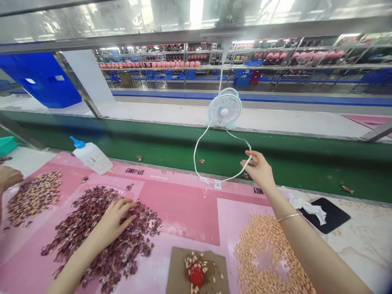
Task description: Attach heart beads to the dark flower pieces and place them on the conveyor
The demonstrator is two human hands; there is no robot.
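Observation:
My left hand (119,215) lies on a spread heap of small dark maroon pieces (98,228), its fingers stretched out and apart. At the near edge of the green belt is my right hand (260,169), thumb and index finger apart. A white cable loop (195,152) crosses at its fingertips; I see no grip on it. Just below those fingers a small dark piece (245,176) lies on the belt. Under my right forearm spreads a heap of small peach pieces (251,245). Between the heaps, a brown cardboard square (176,269) bears a red round thing (196,274), wet-looking liquid and several peach pieces.
A light-blue fan (225,110) stands beyond the green belt (159,141). A white bottle with a blue nozzle (93,158) lies tilted at the left. Another person's hand (10,177) is beside a mixed heap (36,198). A black pad (330,214) with white tissue lies right.

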